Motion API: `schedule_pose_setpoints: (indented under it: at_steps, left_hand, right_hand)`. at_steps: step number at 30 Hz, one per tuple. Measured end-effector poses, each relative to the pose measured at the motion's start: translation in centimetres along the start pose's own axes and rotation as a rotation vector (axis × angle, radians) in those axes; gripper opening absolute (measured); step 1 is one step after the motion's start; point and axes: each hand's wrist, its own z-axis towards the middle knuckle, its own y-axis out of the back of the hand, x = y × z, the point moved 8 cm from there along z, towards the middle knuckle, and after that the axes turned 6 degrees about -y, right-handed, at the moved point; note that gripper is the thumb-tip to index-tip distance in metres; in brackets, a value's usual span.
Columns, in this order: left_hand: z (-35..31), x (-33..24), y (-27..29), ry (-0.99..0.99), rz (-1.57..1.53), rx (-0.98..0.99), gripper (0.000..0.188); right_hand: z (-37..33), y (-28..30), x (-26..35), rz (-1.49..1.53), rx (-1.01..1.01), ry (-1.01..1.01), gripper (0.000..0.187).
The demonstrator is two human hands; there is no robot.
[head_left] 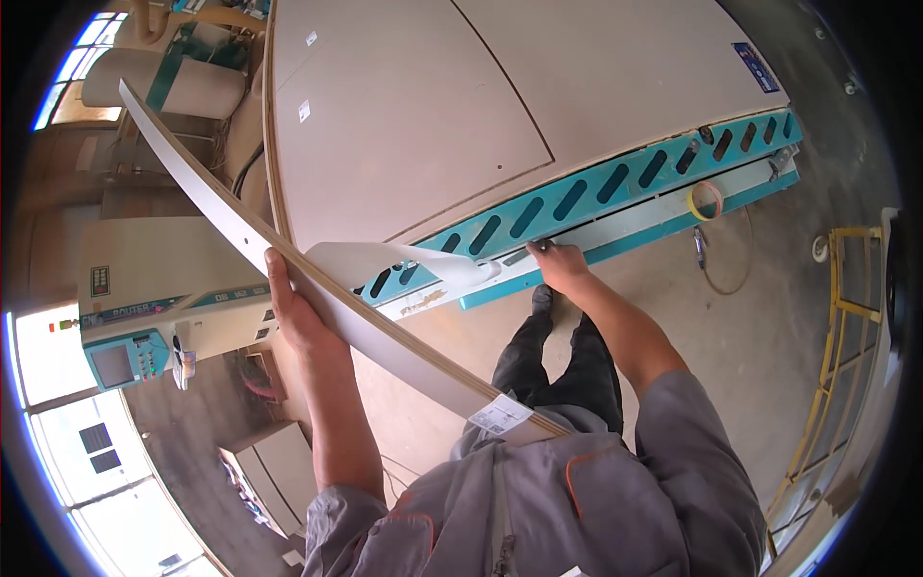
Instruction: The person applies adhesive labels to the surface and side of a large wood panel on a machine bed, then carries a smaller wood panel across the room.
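A long white-faced board point(375, 327) with a layered wooden edge slants from the far left to my waist, its near end against my jacket. A white paper label point(501, 414) is stuck near that end. My left hand point(300, 310) grips the board around its middle, thumb along the white face. My right hand point(556, 263) is closed round a flat grey hand tool point(519, 256), mostly hidden by the fingers; its exact kind cannot be made out. Between the board and this hand a curled white strip point(423, 262) lies over the machine's edge.
Ahead stands a machine table with a large beige panel point(423, 115) and a slotted teal side rail point(567, 197). A tape roll point(705, 200) sits on its lower ledge; an air gun point(699, 247) hangs below. Left is a control cabinet point(173, 279), right a yellow metal frame point(835, 356).
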Motion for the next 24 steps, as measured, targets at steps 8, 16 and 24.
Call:
schedule_pose_setpoints:
  at_steps: [8,16,24]
  left_hand:
    - [-0.9,-1.2,0.4,-0.02,0.005,-0.083,0.042]
    - [-1.2,-1.2,0.5,-0.005,0.011,-0.085,0.043]
    - [-0.9,-1.2,0.2,-0.017,-0.009,-0.077,0.037]
  right_hand:
    - [0.2,0.3,-0.1,-0.056,-0.093,0.077,0.024]
    - [0.4,-0.2,0.2,-0.094,-0.197,0.092,0.018]
    - [0.9,-0.4,0.0,-0.133,0.038,-0.01,0.022]
